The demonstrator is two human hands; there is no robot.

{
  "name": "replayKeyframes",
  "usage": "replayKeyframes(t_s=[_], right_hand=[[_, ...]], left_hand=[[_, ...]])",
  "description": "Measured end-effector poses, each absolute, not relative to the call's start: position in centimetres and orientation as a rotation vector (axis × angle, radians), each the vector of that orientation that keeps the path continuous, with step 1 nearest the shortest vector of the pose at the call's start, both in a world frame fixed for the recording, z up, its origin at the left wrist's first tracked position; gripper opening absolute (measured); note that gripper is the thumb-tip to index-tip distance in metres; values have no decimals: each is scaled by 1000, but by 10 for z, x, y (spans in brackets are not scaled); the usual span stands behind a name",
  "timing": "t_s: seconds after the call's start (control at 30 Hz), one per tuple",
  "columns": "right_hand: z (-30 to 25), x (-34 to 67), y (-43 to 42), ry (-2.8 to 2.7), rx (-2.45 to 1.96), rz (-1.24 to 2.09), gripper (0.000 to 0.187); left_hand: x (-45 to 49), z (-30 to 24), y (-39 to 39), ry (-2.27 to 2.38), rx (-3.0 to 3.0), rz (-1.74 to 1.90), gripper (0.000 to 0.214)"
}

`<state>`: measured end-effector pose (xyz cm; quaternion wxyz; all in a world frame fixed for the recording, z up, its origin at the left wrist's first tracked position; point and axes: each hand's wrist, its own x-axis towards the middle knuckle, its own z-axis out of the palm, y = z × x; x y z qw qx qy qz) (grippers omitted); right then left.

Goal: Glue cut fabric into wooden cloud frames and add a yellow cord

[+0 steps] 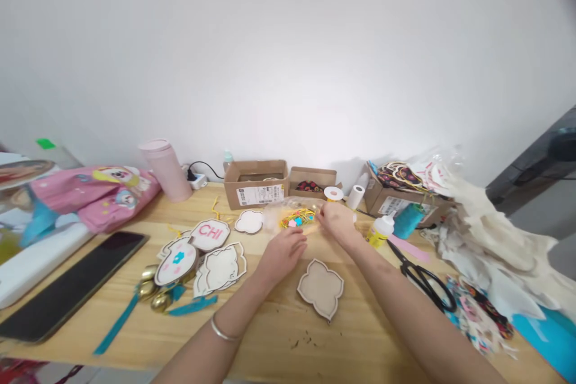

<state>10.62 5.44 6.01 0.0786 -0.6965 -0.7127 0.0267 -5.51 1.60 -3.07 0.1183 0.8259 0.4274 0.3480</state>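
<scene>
A clear plastic bag (273, 211) with a tangle of yellow cord and small pink and blue pieces lies in front of the boxes. My right hand (337, 222) has its fingers closed at the bag's right edge. At the bag's near side is my left hand (282, 252), fingers stretched out and close together, with nothing visible in them. Just below both hands, a flower-shaped board (321, 289) with a raised rim lies flat on the wooden table (265, 336).
On the left lie decorated plaques (210, 234), gold bells (147, 290) with blue ribbons, and a black phone (72, 285). A glue bottle (380, 229), teal thread (408, 220), black scissors (425, 282) and cloth scraps are on the right. Cardboard boxes (255, 183) line the wall.
</scene>
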Motion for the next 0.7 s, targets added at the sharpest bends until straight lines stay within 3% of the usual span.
replayKeyframes(t_s=[0.1,0.2,0.27,0.5,0.7], right_hand=[[90,107,58,-2163,-1963,71,23],[145,115,58,-2174,-1818,76,27],[188,121,58,-2115,-1544,116,28],[306,140,58,-1928,-1227,189,33],[350,159,35,-1849,-1012,302,40]], left_hand=[[-53,-25,21,1328,2400,1080,29],[-44,-14,33,1506,2309,1107,55],[-35,-8,40,1558,2255,1031,60],[-25,2,42,1535,2179,982,17],[-47,29,32,1408,2009,1163,20]])
